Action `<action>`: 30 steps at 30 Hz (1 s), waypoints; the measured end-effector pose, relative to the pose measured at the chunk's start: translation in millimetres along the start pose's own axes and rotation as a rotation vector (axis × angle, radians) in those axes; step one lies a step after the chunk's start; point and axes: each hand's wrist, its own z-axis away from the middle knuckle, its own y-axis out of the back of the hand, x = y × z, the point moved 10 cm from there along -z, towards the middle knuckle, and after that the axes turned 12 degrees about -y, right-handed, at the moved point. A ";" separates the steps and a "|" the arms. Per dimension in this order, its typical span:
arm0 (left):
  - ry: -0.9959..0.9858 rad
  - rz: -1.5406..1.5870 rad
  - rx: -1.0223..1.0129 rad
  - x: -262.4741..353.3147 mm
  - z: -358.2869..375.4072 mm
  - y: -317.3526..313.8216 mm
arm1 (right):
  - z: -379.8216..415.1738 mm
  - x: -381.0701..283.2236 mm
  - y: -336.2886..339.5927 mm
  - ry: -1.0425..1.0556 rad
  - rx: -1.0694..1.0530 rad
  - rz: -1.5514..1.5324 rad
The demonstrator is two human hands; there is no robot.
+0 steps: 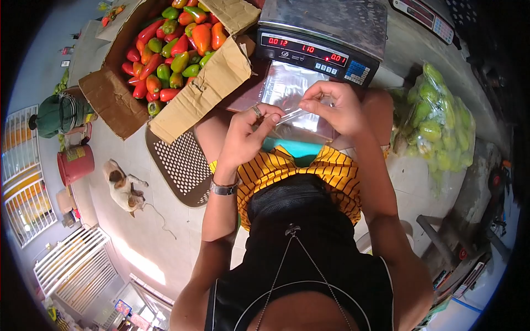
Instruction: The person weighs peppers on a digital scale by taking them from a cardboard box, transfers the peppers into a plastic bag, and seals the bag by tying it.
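Observation:
Between my two hands a thin clear plastic piece [291,115] is stretched, pinched at both ends. My left hand [247,134] has a ring and a wristwatch, and its thumb and finger close on one end. The fingers of my right hand [335,107] pinch the other end, a little higher. Beneath them lies a stack of clear plastic bags [290,83], close to my lap. Just beyond is a digital scale [326,22] with red lit numbers and a bare metal plate.
An open cardboard box [204,83] of red and green peppers [179,47] stands at upper left, above a perforated crate [179,165]. A dog [122,185] lies on the floor at left. Bagged green vegetables [441,127] are at right. Another scale [425,16] sits at upper right.

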 end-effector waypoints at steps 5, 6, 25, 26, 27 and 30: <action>-0.081 0.077 0.025 3.1 -11.5 -11.7 | 8.2 6.7 3.8 -0.002 0.093 0.065; -0.076 0.115 0.049 6.9 -13.9 -15.6 | 9.3 6.0 4.4 -0.002 0.103 0.079; 0.086 0.058 0.173 -20.8 -9.2 -14.6 | 19.8 13.0 11.6 -0.122 0.181 0.094; 0.075 0.159 0.201 -20.7 -10.0 -18.4 | 20.1 11.3 12.0 -0.103 0.202 0.082; 0.064 0.260 0.227 -20.6 -10.3 -20.2 | 20.5 10.0 13.0 -0.084 0.224 0.071; 0.072 0.053 0.182 -26.8 -5.5 -14.6 | 20.8 6.4 15.5 -0.011 0.268 0.108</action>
